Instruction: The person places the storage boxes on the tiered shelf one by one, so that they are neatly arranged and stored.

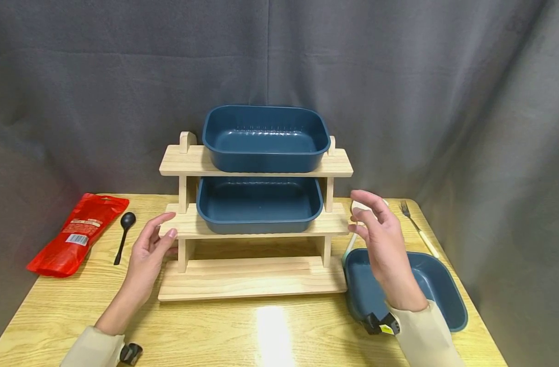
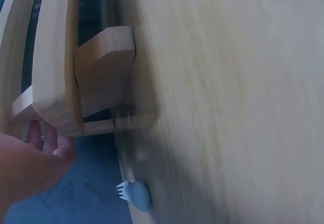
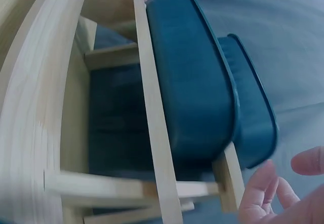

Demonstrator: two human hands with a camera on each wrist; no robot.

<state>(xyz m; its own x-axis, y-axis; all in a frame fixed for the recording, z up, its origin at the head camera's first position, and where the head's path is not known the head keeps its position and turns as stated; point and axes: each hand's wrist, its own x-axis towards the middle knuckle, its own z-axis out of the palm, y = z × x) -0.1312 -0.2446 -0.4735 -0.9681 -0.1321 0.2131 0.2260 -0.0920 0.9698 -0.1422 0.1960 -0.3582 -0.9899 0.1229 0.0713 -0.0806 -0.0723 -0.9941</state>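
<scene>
A three-tier light wooden rack [image 1: 252, 280] stands on the table. One dark blue rectangular bin [image 1: 265, 162] sits on its top shelf. A second blue bin [image 1: 261, 227] is on the middle shelf. My left hand [image 1: 147, 250] holds the left end of that middle shelf, fingers and thumb about the board. In the left wrist view, its fingertips [image 2: 49, 138] are partly hidden behind the board end. My right hand [image 1: 384, 239] is off the rack's right side, fingers bent and a gap between thumb and fingers [image 3: 260, 186], nothing in it.
Under my right forearm lies a third blue bin [image 1: 437, 285] on the table. A fork [image 1: 419, 229] rests at the far right, and pale utensils [image 1: 351, 244] are partly hidden behind my right hand. Left of the rack lie a black spoon [image 1: 125, 232] and a red packet [image 1: 79, 234].
</scene>
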